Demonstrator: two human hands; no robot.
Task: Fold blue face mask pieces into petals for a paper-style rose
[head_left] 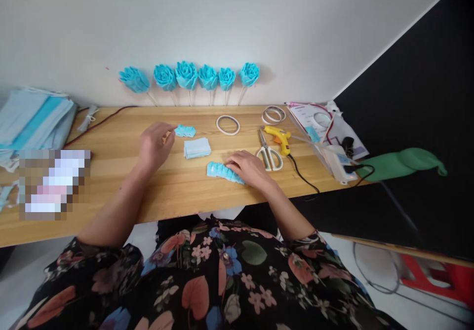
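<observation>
My left hand (157,141), fingers loosely bent and apart, is at the left end of a small group of bright blue petal-like fabric pieces (185,131). Its index fingertip reaches their edge. A longer row of overlapping blue fabric petals (218,169) lies nearer the table's front edge. Over its right end my right hand (245,166) is curled, fingertips on the pieces; its thumb is partly hidden. Between the hands lies a small stack of pale blue rectangular fabric pieces (197,148).
Several blue fabric flowers (186,76) on sticks lean on the wall. Tape rolls (228,117), scissors (269,156), a yellow glue gun (278,137) and a power strip (338,165) lie rightward. Pale blue face masks (37,118) and a blurred-out phone-like object (55,184) lie left.
</observation>
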